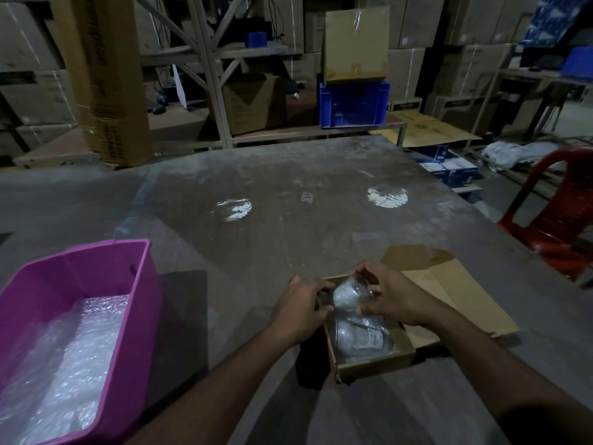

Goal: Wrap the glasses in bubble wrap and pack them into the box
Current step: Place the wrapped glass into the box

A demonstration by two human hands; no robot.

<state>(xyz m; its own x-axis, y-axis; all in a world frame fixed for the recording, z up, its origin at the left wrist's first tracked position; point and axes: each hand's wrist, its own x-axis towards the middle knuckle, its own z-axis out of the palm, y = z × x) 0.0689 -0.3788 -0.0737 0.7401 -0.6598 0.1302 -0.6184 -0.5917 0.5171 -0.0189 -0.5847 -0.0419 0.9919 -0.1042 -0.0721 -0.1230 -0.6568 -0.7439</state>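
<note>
Fingers of left hand [300,311] and right hand [390,300] clamped on wrapped glass [349,297] over cardboard box [375,359], label print illegible.

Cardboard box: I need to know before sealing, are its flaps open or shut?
Open. The cardboard box has its flap folded out onto the table; wrapped glasses show inside.

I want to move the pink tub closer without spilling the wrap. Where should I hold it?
Grip the pink tub by its right long rim, coming from above on the box side: that rim is bare, and the bubble wrap lies low inside.
</note>
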